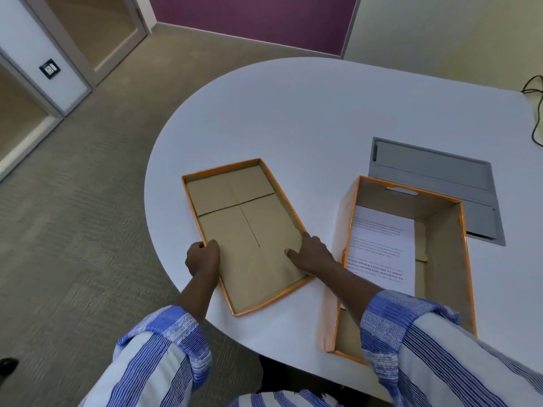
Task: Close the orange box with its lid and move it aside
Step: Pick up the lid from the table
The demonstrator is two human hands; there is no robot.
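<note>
The orange lid [241,218] lies upside down on the white table [293,113], its brown cardboard inside facing up. My left hand [202,258] grips the lid's left rim, thumb inside. My right hand [311,254] holds the lid's right rim, thumb pressed on the inside and fingers over the edge. The open orange box [440,245] stands to the right of the lid, near the table's front edge. A printed white sheet [382,245] lies inside it. My right forearm crosses over the box's near left corner.
A grey cable hatch [440,177] is set into the table just behind the box. A black cable [536,107] lies at the far right edge. The table's rounded edge curves close to the lid's left side, with carpeted floor [73,215] beyond.
</note>
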